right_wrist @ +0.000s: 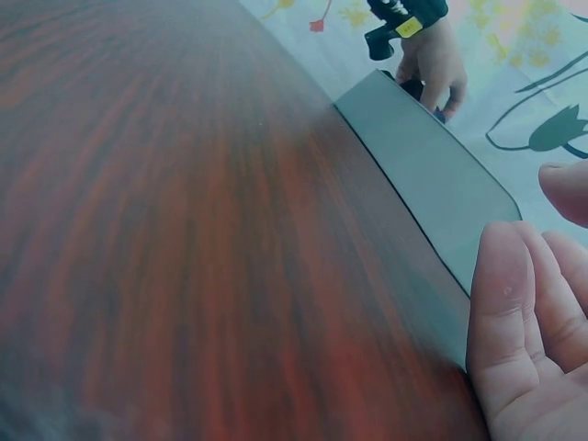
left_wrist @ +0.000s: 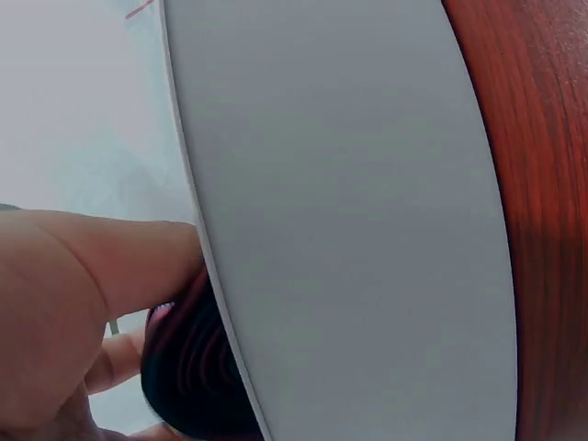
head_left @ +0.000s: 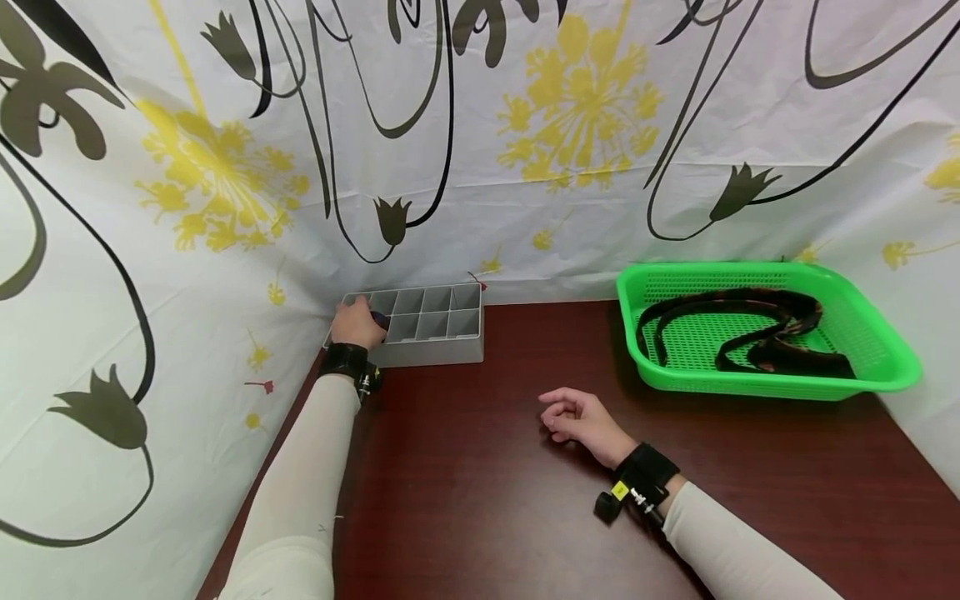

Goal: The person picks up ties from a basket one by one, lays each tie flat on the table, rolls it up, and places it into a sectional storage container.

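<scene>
At the left end of the grey divided box (head_left: 427, 354), my left hand (head_left: 357, 323) grips a dark rolled-up necktie (head_left: 381, 320). In the left wrist view, the thumb lies along one side of the roll (left_wrist: 197, 367) and fingers show beyond it. Its layers form a spiral with reddish lines, and its lower part is hidden behind the box wall (left_wrist: 349, 220). My right hand (head_left: 583, 423) holds nothing, fingers loosely bent over the middle of the table, right of the box. From the right wrist view, its fingers (right_wrist: 503, 276) overlap the near end of the box.
On the right of the brown table (head_left: 465, 483) stands a green perforated basket (head_left: 765, 385) with long dark, reddish-patterned neckties (head_left: 795, 312) lying loosely in it. A white patterned cloth (head_left: 480, 167) hangs close behind the box and basket and along the left side.
</scene>
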`<move>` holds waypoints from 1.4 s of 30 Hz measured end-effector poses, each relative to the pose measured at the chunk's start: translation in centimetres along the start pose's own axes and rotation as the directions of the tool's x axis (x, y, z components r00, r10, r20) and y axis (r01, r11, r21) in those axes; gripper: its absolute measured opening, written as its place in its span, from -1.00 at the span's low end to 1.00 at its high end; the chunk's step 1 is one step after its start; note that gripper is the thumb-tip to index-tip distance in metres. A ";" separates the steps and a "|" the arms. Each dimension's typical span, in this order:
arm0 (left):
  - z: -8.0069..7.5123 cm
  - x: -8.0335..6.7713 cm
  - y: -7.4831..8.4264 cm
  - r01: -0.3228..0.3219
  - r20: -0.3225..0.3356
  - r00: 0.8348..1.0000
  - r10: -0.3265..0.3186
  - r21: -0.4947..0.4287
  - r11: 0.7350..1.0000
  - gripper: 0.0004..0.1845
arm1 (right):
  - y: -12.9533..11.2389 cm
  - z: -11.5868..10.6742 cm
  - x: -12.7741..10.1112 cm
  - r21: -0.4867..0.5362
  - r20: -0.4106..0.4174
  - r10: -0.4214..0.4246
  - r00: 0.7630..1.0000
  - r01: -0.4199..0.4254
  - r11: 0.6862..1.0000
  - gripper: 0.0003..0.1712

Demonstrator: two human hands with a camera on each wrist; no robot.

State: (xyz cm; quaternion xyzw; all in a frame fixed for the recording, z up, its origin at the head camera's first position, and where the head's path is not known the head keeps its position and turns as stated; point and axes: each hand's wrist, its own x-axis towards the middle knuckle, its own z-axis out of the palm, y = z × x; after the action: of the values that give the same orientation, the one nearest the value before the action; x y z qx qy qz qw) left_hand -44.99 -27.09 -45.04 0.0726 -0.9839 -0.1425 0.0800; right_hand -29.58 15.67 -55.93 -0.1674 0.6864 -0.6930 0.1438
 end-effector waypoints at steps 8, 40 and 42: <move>-1.4 -0.3 0.1 -0.101 0.091 0.991 0.101 -0.005 0.995 -0.45 | 0.1 0.0 0.2 -0.014 -0.008 0.001 1.000 -0.002 1.000 -0.45; 1.7 -13.7 7.5 -0.305 -0.162 0.949 0.269 -0.270 0.913 -0.85 | -0.6 -1.5 0.0 -0.012 0.270 -0.051 0.962 0.056 0.998 -0.80; 2.9 -14.6 9.5 -0.315 -0.104 0.949 0.297 -0.297 0.902 -0.86 | -1.6 -2.4 0.0 0.011 0.348 -0.078 0.934 0.079 0.997 -0.86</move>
State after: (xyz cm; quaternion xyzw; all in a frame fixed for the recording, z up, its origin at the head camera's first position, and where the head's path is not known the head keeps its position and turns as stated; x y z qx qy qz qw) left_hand -32.34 -14.83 -46.97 -0.0922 -0.9458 -0.2784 0.1393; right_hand -30.58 17.89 -54.33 -0.3147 0.6441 -0.6564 0.2351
